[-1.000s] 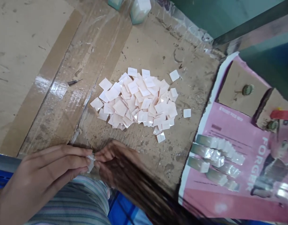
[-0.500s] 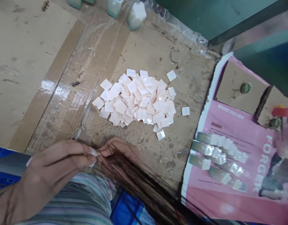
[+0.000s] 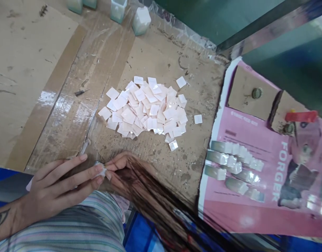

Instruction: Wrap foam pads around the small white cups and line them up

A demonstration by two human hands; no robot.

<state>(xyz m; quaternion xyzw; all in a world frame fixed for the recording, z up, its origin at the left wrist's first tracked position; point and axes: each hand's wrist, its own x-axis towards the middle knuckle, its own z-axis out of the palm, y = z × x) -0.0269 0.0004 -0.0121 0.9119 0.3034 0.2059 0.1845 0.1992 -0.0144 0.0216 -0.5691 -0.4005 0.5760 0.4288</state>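
Note:
At the lower left, my left hand [image 3: 65, 183] pinches a small white piece [image 3: 100, 168], with its index finger lifted away. My right hand [image 3: 121, 166] meets it there, thumb and fingertip closed on the piece's right end. Strands of long dark hair cover much of that hand. The piece's exact shape is mostly hidden by the fingers. Just beyond both hands lies a loose heap of thin, glossy, whitish square tiles [image 3: 150, 112]. A few single tiles, such as one tile [image 3: 198, 119] on the right, lie apart from the heap.
Cardboard [image 3: 192, 171] covers the worktop. A pink printed sheet [image 3: 239, 217] at right bears rows of pale glossy blocks [image 3: 234, 157], two bristly round pieces and a red strip [image 3: 301, 116]. Small translucent cups [image 3: 141, 21] stand at the back. A dark pointed bit [image 3: 81, 92] lies left.
My left hand's index finger has lifted and its fingers have spread; the white piece stays between both hands. The whole view has shifted, so the tiles and sheet appear farther left.

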